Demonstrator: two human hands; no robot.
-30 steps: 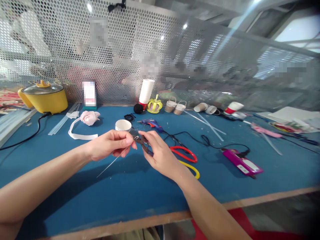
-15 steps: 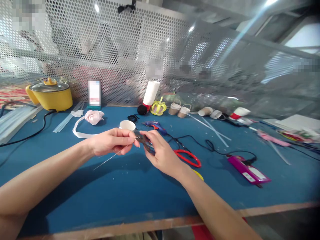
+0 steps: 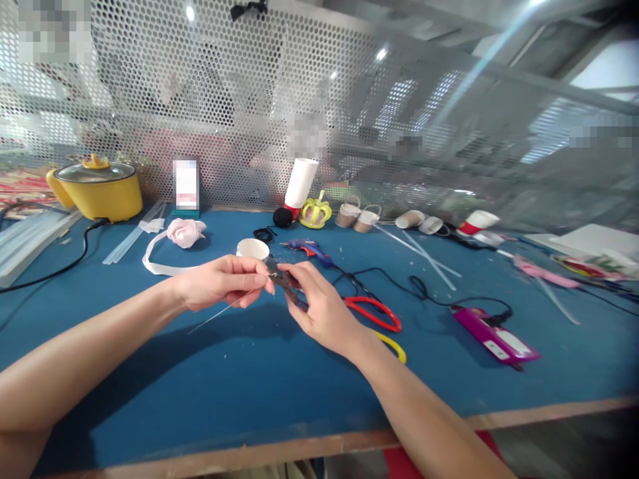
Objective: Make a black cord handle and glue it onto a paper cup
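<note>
Between the fingertips of my left hand [image 3: 227,283] is a thin wire [image 3: 214,315], its long end slanting down to the left. My right hand [image 3: 324,303] is closed round dark-handled pliers [image 3: 285,285]. The jaws of the pliers meet the wire's upper end right at my left fingertips; the exact contact is too small to make out. Just behind my hands stands a white paper cup [image 3: 253,249]. A pale pink fabric rose [image 3: 186,233] with a white ribbon [image 3: 157,266] lies beyond my left wrist.
A blue glue gun [image 3: 309,250] lies behind my right hand. Scissors with red [image 3: 374,313] and yellow handles rest beside it. A purple power strip [image 3: 495,338] is at right, a yellow electric pot [image 3: 107,191] at back left. Small baskets [image 3: 348,213] stand along the mesh panel [image 3: 224,100].
The view has shifted slightly, showing more of the yellow handle. Both hands keep nearly the same pose, with the pliers still at the wire's end.
</note>
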